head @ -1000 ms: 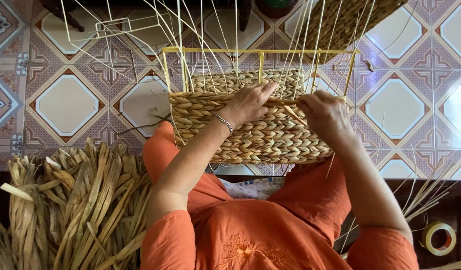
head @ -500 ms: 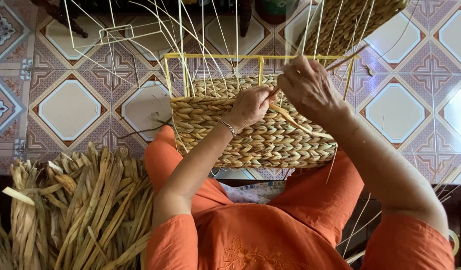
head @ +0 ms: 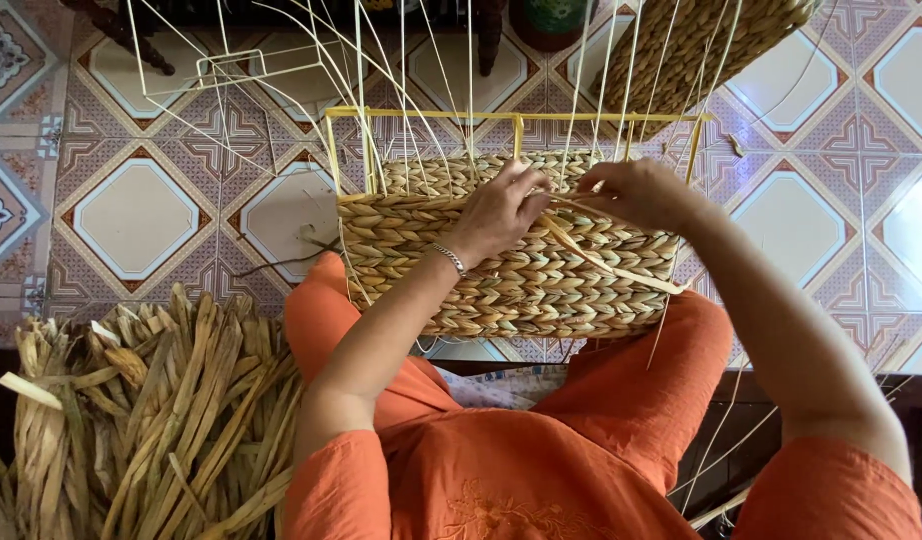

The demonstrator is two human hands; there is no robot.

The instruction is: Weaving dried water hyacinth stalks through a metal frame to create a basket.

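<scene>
Head view: the half-woven basket (head: 511, 255) rests on my lap above the tiled floor (head: 131, 215); my left hand (head: 496, 212) presses its top rows, fingers bent on the weave, and my right hand (head: 636, 192) pinches the loose strand (head: 606, 262). Risk, as I judge it: slack in that pinch could loosen the row, and the thin upright stakes (head: 406, 120) could bend or snap under a sideways pull.

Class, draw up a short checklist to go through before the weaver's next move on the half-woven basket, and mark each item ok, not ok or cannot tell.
1. Left hand steadies the half-woven straw basket on its yellow wire frame: ok.
2. Right hand grips the flat dried weaving strand: ok.
3. Basket rests braced on the orange-clad lap: ok.
4. Thin pale upright stakes stand evenly spaced: not ok, several splay leftward.
5. Bundle of dried reed leaves lies beside the left arm: ok.
6. Strand long enough: cannot tell.
</scene>
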